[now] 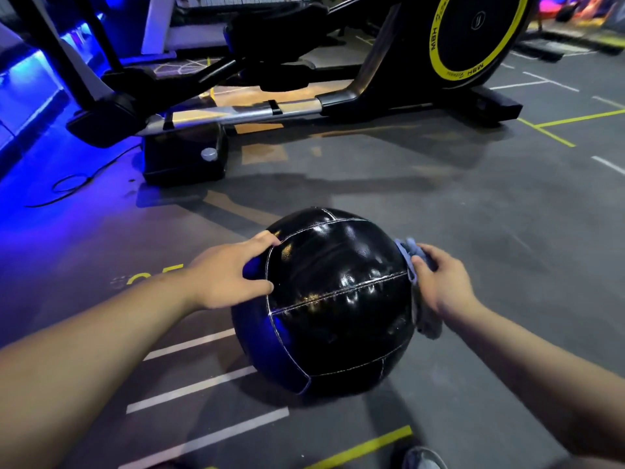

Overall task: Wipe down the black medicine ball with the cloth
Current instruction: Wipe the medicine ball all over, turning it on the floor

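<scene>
A large black medicine ball [334, 299] with white stitched seams sits on the grey gym floor in front of me. My left hand [230, 272] grips its upper left side, thumb and fingers spread and curled against the surface. My right hand [443, 282] holds a grey-blue cloth [411, 255] against the ball's right side. Part of the cloth hangs below that hand; the rest is hidden between hand and ball.
An elliptical trainer [304, 79] with a black and yellow flywheel [477, 35] stands just beyond the ball. A black cable [67, 184] loops on the floor at left. White and yellow lines mark the floor [473, 204]. A shoe tip [422, 458] shows at the bottom.
</scene>
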Motion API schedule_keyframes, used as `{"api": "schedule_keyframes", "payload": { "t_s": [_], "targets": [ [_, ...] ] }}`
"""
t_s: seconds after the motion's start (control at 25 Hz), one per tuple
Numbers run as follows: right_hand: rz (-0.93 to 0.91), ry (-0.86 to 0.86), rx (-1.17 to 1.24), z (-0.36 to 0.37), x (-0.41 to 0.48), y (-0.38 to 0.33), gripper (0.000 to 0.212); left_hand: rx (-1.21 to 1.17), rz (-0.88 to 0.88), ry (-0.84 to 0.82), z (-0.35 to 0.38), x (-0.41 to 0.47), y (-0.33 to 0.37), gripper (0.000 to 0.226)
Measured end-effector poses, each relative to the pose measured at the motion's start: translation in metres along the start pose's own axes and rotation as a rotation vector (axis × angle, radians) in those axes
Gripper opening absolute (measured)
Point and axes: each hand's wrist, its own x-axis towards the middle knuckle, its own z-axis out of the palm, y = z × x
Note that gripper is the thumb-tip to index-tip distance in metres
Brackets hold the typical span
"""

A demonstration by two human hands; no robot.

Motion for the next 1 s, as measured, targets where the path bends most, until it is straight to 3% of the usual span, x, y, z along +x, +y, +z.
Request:
{"api": "schedule_keyframes", "payload": {
  "t_s": [0.08, 0.2, 0.28, 0.32, 0.4, 0.44, 0.56, 0.64, 0.68, 0.76, 0.92, 1.0],
  "targets": [
    [-0.132, 0.104, 0.029, 0.011, -0.029, -0.010, 0.034, -0.062, -0.029, 0.031, 0.003, 0.002, 0.001, 0.063],
    [-0.846, 0.105, -0.162, 0.025, -0.081, -0.014, 0.041, -0.154, -0.101, 0.138, 0.008, 0.002, 0.001, 0.070],
    [-1.278, -0.046, -0.393, 0.026, -0.105, 0.005, 0.046, -0.173, -0.125, 0.172, 0.010, 0.002, 0.000, 0.074],
    [-1.396, -0.130, -0.474, 0.023, -0.108, 0.012, 0.048, -0.168, -0.128, 0.169, 0.009, 0.002, 0.001, 0.076],
    [-1.436, -0.170, -0.480, 0.018, -0.099, 0.020, 0.045, -0.143, -0.125, 0.153, 0.006, 0.005, 0.005, 0.077],
    [-1.363, -0.138, -0.420, 0.018, -0.089, 0.021, 0.043, -0.135, -0.127, 0.151, 0.005, 0.006, 0.008, 0.079],
    [-0.780, 0.034, -0.152, 0.015, -0.060, 0.026, 0.041, -0.135, -0.139, 0.149, 0.004, 0.010, 0.015, 0.079],
    [-0.334, 0.036, 0.025, 0.011, -0.050, 0.029, 0.043, -0.122, -0.137, 0.155, 0.005, 0.008, 0.019, 0.077],
    [-0.209, 0.026, 0.089, 0.011, -0.051, 0.028, 0.044, -0.115, -0.134, 0.164, 0.007, 0.007, 0.020, 0.075],
    [-0.331, 0.074, 0.057, 0.014, -0.064, 0.013, 0.044, -0.116, -0.145, 0.178, 0.007, 0.005, 0.018, 0.075],
    [-1.135, -0.073, -0.276, 0.022, -0.090, -0.022, 0.043, -0.083, -0.176, 0.166, 0.005, -0.001, 0.010, 0.079],
    [-1.347, -0.150, -0.397, 0.017, -0.074, -0.032, 0.043, -0.066, -0.168, 0.178, 0.007, -0.006, 0.011, 0.077]
  ]
}}
